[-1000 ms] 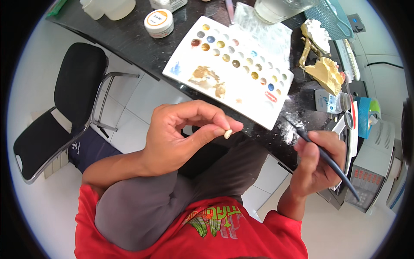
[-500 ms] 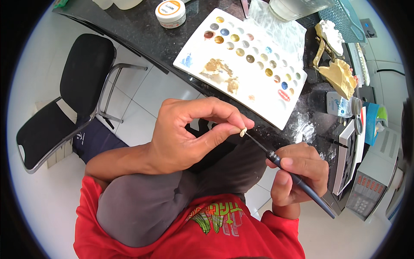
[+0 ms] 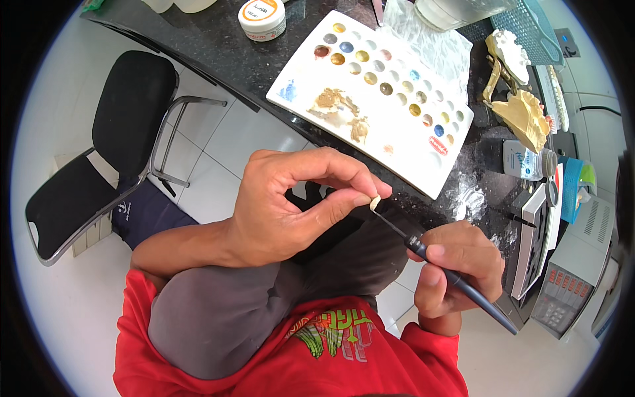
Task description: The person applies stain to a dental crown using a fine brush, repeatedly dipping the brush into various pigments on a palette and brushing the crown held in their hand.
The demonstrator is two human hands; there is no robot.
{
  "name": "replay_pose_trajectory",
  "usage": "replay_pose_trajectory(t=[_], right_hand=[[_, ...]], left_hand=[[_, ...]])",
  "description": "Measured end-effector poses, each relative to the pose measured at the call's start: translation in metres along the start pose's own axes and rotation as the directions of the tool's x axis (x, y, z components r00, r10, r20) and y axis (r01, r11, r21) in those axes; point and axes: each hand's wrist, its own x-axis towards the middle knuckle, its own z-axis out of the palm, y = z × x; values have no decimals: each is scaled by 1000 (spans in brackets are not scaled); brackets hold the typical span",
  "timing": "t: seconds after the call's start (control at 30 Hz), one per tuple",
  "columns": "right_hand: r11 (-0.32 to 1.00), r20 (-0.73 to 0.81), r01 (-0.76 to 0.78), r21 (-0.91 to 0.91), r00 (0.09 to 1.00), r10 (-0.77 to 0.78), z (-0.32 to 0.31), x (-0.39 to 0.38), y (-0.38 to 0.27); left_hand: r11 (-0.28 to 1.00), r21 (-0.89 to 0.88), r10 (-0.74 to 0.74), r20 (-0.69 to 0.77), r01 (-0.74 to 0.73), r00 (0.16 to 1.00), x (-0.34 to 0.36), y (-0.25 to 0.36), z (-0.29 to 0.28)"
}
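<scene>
Pinching one small pale tooth-like piece [image 3: 375,202] in our left hand [image 3: 291,202] above our lap, we touch it with the tip of the one fine brush [image 3: 450,278] gripped in our right hand [image 3: 456,264]. Coating looks underway, not finished. On the bench [image 3: 218,46]: one white palette [image 3: 370,99] with many filled wells and one lidded jar [image 3: 262,18].

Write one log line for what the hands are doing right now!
left hand: pinches tooth piece | right hand: holds brush, tip at piece | palette on counter
</scene>
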Motion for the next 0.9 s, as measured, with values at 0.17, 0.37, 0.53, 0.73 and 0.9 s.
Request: replay_pose_trajectory(t=[0.17,0.37,0.53,0.73,0.9], right_hand=[[1000,-4,-27,-14,1000,27,-1,2,-1],[997,-12,56,44,998,-56,-2,1,0],[991,-63,86,105,995,-80,8,5,1],[993,-25,98,69,995,-97,9,8,3],[993,-56,76,93,996,-71,7,4,2]], left_hand=[[1000,-13,-16,-3,16,1000,0,0,0],[788,-502,-317,165,356,934,-1,2,-2],[722,-516,-368,278,461,887,0,6,-6],[718,-532,-366,261,449,893,0,3,-4],[723,-532,-363,251,441,897,0,3,-4]])
